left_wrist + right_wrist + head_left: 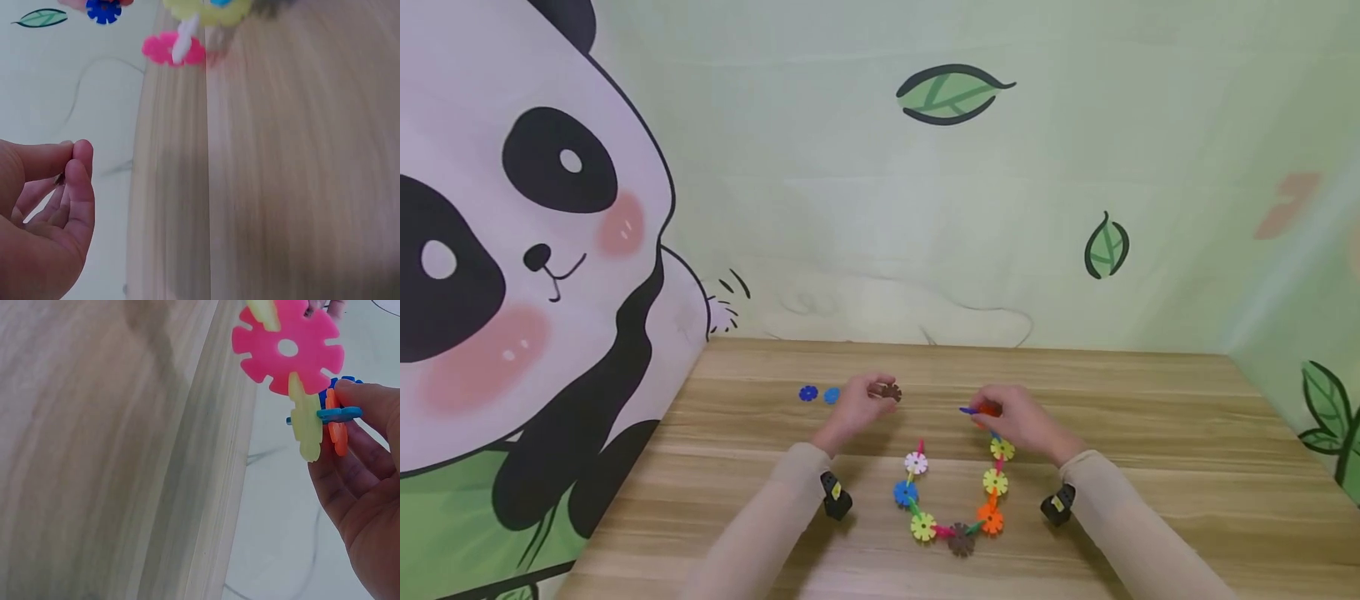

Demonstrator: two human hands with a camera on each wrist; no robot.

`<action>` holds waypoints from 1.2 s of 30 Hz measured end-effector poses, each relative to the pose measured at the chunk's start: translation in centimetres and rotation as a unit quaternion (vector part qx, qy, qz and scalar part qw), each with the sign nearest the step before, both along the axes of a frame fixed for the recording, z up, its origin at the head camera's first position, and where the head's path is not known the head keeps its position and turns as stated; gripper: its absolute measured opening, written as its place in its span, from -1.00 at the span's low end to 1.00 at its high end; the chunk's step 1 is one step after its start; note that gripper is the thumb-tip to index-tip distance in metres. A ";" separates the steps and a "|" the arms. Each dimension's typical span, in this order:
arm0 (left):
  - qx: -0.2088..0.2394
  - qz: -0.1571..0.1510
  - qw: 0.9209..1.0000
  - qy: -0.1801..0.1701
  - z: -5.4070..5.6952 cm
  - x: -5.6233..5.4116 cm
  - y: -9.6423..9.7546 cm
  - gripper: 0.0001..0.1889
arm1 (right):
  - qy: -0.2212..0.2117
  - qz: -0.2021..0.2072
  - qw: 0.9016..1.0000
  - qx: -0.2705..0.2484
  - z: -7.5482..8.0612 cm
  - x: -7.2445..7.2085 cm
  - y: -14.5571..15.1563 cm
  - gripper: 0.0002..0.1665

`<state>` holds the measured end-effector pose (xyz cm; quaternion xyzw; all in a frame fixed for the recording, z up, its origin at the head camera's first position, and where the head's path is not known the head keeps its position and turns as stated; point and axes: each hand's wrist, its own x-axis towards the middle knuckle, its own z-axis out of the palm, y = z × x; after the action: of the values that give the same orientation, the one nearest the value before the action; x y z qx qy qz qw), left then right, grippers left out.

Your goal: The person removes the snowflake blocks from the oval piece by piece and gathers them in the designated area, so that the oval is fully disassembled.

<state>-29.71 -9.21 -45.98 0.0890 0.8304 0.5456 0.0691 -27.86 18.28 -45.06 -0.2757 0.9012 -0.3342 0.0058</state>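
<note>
A curved chain of notched plastic snowflake discs lies on the wooden table, in several colours. Its upper right end is in my right hand, which pinches an orange disc with a dark blue disc joined beside it. A light blue disc links the orange one to a yellow disc. Left of there, my left hand pinches a brown disc between thumb and fingers, apart from the chain. In the left wrist view the fingers hide nearly all of that brown disc.
Two loose discs, one dark blue and one lighter blue, lie left of my left hand. A white disc and a pink one form the chain's other end. Behind the table stands a pale green printed wall.
</note>
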 end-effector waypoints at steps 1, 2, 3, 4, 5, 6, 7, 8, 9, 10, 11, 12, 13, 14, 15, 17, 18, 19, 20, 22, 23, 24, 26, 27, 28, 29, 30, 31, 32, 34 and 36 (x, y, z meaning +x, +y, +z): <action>-0.015 -0.001 1.000 0.003 0.0 0.0 -0.3 -0.58 | 0.000 0.000 1.000 0.000 -0.1 0.0 0.0 -0.91; -0.021 -0.005 1.000 0.004 -0.1 0.0 -0.6 -0.57 | 0.002 0.001 1.000 -0.001 -0.1 0.0 0.0 -0.91; -0.029 -0.006 1.000 0.006 -0.1 0.0 -0.8 -0.56 | 0.003 0.002 1.000 -0.001 -0.2 0.0 0.1 -0.91; -0.035 -0.006 0.999 0.010 -0.2 -0.1 -1.1 -0.55 | 0.005 0.002 1.000 -0.002 -0.2 -0.1 0.0 -0.91; -0.038 -0.006 0.999 0.012 -0.2 -0.1 -1.3 -0.54 | 0.005 0.002 1.000 -0.002 -0.2 0.0 0.0 -0.91; -0.038 -0.007 0.999 0.014 -0.3 -0.1 -1.5 -0.54 | 0.007 0.003 1.000 -0.002 -0.2 0.0 0.0 -0.91; -0.037 -0.007 0.999 0.013 -0.3 -0.2 -1.7 -0.54 | 0.007 0.004 1.000 -0.002 -0.1 0.0 0.0 -0.92; -0.038 -0.007 0.999 0.013 -0.3 -0.2 -1.9 -0.54 | 0.008 0.005 1.000 -0.002 -0.1 0.0 0.0 -0.92; -0.041 -0.006 0.999 0.011 -0.3 -0.2 -2.0 -0.53 | 0.007 0.006 1.000 -0.002 0.0 0.0 0.1 -0.92; -0.044 -0.005 0.999 0.009 -0.3 -0.2 -2.1 -0.54 | 0.005 0.007 1.000 -0.002 0.0 0.1 0.1 -0.92; -0.050 -0.006 0.999 0.009 -0.3 -0.2 -2.3 -0.54 | 0.004 0.009 1.000 -0.002 0.0 0.1 0.1 -0.92; -0.057 -0.006 0.998 0.011 -0.3 -0.2 -2.4 -0.54 | 0.002 0.009 1.000 -0.001 0.0 0.1 0.1 -0.92; -0.062 -0.005 0.998 0.011 -0.2 -0.2 -2.5 -0.55 | 0.001 0.010 1.000 -0.001 0.1 0.2 0.1 -0.92; -0.068 -0.006 0.998 0.014 -0.2 -0.2 -2.6 -0.56 | -0.002 0.009 1.000 -0.001 0.1 0.2 0.1 -0.92; -0.077 -0.006 0.997 0.017 -0.3 -0.3 -2.7 -0.56 | -0.003 0.007 1.000 0.000 0.1 0.2 0.1 -0.92; -0.098 -0.005 0.995 0.025 -0.5 -0.4 -3.0 -0.58 | -0.006 0.005 1.000 0.000 0.1 0.2 0.1 -0.91; -0.110 -0.006 0.994 0.029 -0.7 -0.4 -3.1 -0.58 | -0.007 0.003 1.000 0.000 0.1 0.2 0.1 -0.91; -0.121 -0.007 0.992 0.031 -0.8 -0.5 -3.2 -0.59 | -0.008 0.001 1.000 0.001 0.1 0.2 0.1 -0.91; -0.135 -0.007 0.990 0.035 -0.9 -0.6 -3.2 -0.60 | -0.008 0.000 1.000 0.001 0.1 0.2 0.1 -0.91; -0.164 -0.010 0.985 0.044 -1.1 -0.7 -3.4 -0.63 | -0.007 0.000 1.000 0.001 0.1 0.1 0.1 -0.91; -0.177 -0.013 0.983 0.049 -1.2 -0.8 -3.4 -0.64 | -0.006 0.000 1.000 0.000 0.1 0.1 0.1 -0.91; -0.185 -0.013 0.981 0.051 -1.3 -0.8 -3.4 -0.66 | -0.005 0.001 1.000 0.000 0.1 0.1 0.1 -0.91; -0.205 -0.015 0.977 0.056 -1.2 -0.8 -3.5 -0.69 | -0.003 0.003 1.000 -0.002 0.0 0.1 0.2 -0.92; -0.217 -0.017 0.974 0.061 -1.3 -0.8 -3.5 -0.71 | -0.002 0.005 1.000 -0.003 0.0 0.1 0.2 -0.92; -0.224 -0.017 0.972 0.062 -1.3 -0.8 -3.6 -0.71 | -0.002 0.006 1.000 -0.003 0.0 0.1 0.2 -0.92; -0.231 -0.018 0.971 0.062 -1.3 -0.8 -3.6 -0.73 | -0.001 0.007 1.000 -0.003 0.0 0.1 0.3 -0.92; -0.239 -0.018 0.969 0.061 -1.4 -0.8 -3.6 -0.73 | 0.000 0.008 1.000 -0.003 0.0 0.1 0.3 -0.93; -0.249 -0.020 0.966 0.062 -1.5 -0.8 -3.7 -0.74 | 0.001 0.008 1.000 -0.003 -0.1 0.1 0.3 -0.93; -0.255 -0.021 0.965 0.060 -1.5 -0.9 -3.7 -0.74 | 0.001 0.008 1.000 -0.004 -0.1 0.1 0.3 -0.93; -0.266 -0.019 0.963 0.048 -1.7 -1.1 -3.8 -0.75 | 0.002 0.007 1.000 -0.006 -0.1 0.1 0.2 -0.93; -0.277 -0.018 0.960 0.041 -1.8 -1.2 -3.9 -0.75 | 0.000 0.006 1.000 -0.008 -0.1 0.1 0.2 -0.92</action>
<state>-30.95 -13.15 -47.79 0.1032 0.9495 0.2888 0.0668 -27.77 18.47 -45.15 -0.2811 0.8969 -0.3412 0.0052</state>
